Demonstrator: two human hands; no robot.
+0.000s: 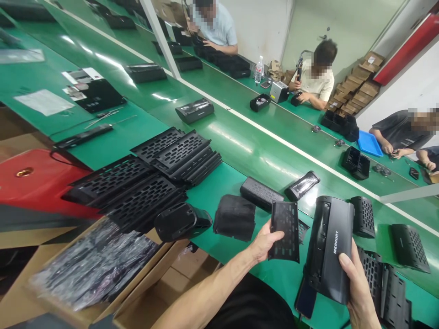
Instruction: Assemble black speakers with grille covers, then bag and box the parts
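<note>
Pinched in my left hand is a thin black slotted panel, held upright with the thumb across its face. My right hand is wrapped round a black speaker housing marked MERKURY, whose left side shows an uncovered recess. A narrow gap separates panel and housing. Left of my left hand lies a stack of dark mesh sheets. Behind the panel rests a black unit with a slotted front. A phone lies below the housing.
Stacked slotted panels cover the bench to the left, above an open carton of plastic-wrapped parts. A red stool stands at the left. More housings sit at the right. Several people work across the green conveyor.
</note>
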